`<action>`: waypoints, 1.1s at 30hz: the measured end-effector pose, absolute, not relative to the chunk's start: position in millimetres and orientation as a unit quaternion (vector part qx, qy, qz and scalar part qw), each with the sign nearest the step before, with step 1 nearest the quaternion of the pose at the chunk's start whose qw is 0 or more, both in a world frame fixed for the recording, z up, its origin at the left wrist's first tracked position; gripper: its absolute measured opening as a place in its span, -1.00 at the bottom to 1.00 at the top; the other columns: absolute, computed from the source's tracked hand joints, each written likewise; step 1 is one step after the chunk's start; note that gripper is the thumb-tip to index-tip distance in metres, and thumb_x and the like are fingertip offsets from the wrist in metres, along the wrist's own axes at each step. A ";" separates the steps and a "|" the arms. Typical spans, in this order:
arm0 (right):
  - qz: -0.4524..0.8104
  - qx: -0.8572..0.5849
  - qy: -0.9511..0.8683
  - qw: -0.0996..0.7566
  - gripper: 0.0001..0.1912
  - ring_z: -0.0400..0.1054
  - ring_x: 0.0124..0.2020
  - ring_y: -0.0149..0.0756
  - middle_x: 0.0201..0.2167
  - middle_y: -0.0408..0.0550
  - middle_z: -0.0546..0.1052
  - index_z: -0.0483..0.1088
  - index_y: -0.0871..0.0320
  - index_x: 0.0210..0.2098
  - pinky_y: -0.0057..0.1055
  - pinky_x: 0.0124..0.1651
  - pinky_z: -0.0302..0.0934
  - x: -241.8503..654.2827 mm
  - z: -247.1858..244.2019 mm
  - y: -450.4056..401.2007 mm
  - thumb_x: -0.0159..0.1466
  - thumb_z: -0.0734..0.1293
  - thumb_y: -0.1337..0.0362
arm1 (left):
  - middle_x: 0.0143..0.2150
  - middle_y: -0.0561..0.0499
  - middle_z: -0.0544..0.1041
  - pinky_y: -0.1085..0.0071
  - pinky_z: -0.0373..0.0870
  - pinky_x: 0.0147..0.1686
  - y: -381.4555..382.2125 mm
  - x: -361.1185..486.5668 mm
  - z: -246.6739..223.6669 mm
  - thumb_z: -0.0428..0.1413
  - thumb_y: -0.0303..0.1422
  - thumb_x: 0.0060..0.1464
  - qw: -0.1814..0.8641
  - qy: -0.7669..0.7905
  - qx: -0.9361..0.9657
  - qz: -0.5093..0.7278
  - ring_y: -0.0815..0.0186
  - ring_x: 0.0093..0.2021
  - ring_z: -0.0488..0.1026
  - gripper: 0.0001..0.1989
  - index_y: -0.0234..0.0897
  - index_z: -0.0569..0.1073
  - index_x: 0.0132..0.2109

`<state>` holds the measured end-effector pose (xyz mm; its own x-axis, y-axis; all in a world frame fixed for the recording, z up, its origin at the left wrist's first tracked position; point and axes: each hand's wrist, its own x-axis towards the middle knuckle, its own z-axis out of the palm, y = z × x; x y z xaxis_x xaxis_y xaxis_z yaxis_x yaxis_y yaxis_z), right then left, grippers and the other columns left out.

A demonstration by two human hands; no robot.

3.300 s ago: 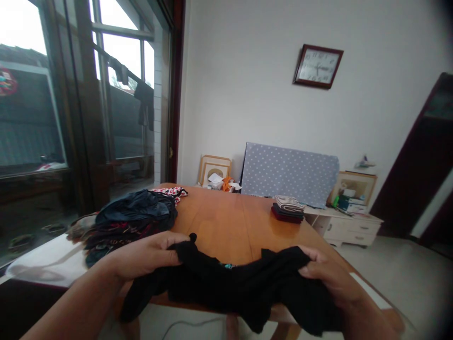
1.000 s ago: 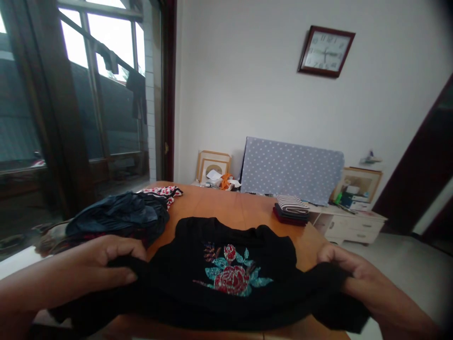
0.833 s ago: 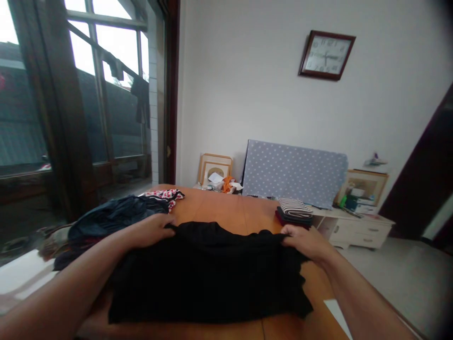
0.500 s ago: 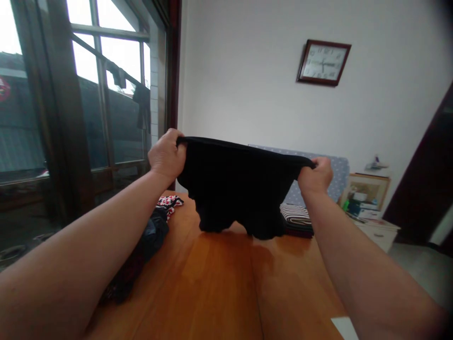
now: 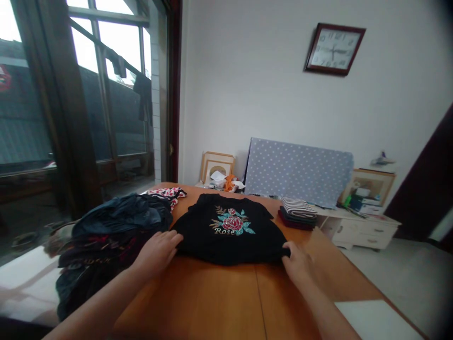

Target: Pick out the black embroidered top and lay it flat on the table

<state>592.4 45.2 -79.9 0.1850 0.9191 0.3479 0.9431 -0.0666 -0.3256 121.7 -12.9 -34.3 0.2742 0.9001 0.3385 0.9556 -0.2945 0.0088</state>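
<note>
A black T-shirt point(image 5: 201, 241) lies spread on the wooden table point(image 5: 212, 293), its collar at the far side and its hem towards me. On its front are a red rose with teal leaves and the word "Rose". My left hand point(image 5: 161, 248) is closed on the hem's left corner. At the right corner, my right hand point(image 5: 297, 262) pinches the hem between thumb and fingers.
A heap of dark clothes point(image 5: 120, 222) lies on the left, with a red-and-white patterned garment point(image 5: 166, 192) behind it. A folded stack point(image 5: 297, 212) with a striped top stands at the back right. White paper point(image 5: 375, 318) lies near the right edge.
Half a second ago the black T-shirt was held up in the air between both hands. Now it lies flat on the table, print showing, and both hands have come down with the hem.
</note>
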 end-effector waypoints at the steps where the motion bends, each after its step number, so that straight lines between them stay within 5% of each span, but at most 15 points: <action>1: -0.027 -0.734 -0.644 0.214 -0.70 0.38 -0.03 -0.05 -0.10 -0.05 0.55 0.41 0.02 -0.12 -0.14 0.03 0.09 593.9 -91.3 40.2 0.14 0.28 0.33 | -0.08 -0.08 0.51 0.22 0.24 -0.07 -19.9 121.1 -45.2 0.04 -0.54 0.00 0.094 -0.588 -0.793 -0.127 0.12 -0.05 0.45 -0.62 -0.14 0.47 -0.03; 7: -0.032 -0.746 -0.647 0.153 -0.66 0.32 0.05 -0.03 -0.03 -0.02 0.52 0.42 0.01 -0.09 -0.09 0.07 0.08 601.6 -106.2 17.2 0.13 0.30 0.34 | -0.05 -0.08 0.49 0.22 0.21 0.00 -45.6 116.5 -74.1 -0.01 -0.62 -0.10 0.081 -0.623 -0.765 -0.141 0.12 0.03 0.41 -0.54 -0.14 0.49 -0.06; 16: -0.073 -0.752 -0.606 0.250 -0.78 0.35 -0.05 -0.04 -0.15 0.02 0.52 0.40 0.08 -0.15 -0.24 -0.05 0.14 646.7 -104.7 -24.7 0.19 0.27 0.27 | -0.03 0.00 0.59 0.27 0.27 0.01 -67.2 99.1 -74.1 -0.06 -0.49 0.07 0.044 -0.650 -0.721 -0.236 0.16 -0.02 0.50 -0.64 -0.14 0.45 -0.03; 24: -0.064 -0.758 -0.612 0.216 -0.76 0.32 -0.04 -0.07 -0.13 -0.05 0.51 0.40 0.03 -0.18 -0.26 -0.08 0.13 667.9 -125.1 -80.0 0.15 0.26 0.33 | -0.10 0.01 0.55 0.24 0.23 0.00 -106.3 110.5 -81.2 0.00 -0.55 -0.19 0.031 -0.615 -0.767 -0.178 0.14 -0.01 0.46 -0.58 -0.13 0.45 -0.13; 33: -0.020 -0.756 -0.597 0.268 -0.77 0.35 -0.11 -0.15 -0.21 -0.07 0.52 0.44 0.05 -0.20 -0.33 -0.13 0.14 690.4 -125.9 -93.3 0.14 0.27 0.29 | -0.08 -0.05 0.52 0.15 0.18 0.04 -115.9 111.1 -91.6 0.00 -0.48 -0.07 0.087 -0.638 -0.746 -0.171 0.08 -0.01 0.43 -0.67 -0.18 0.40 -0.10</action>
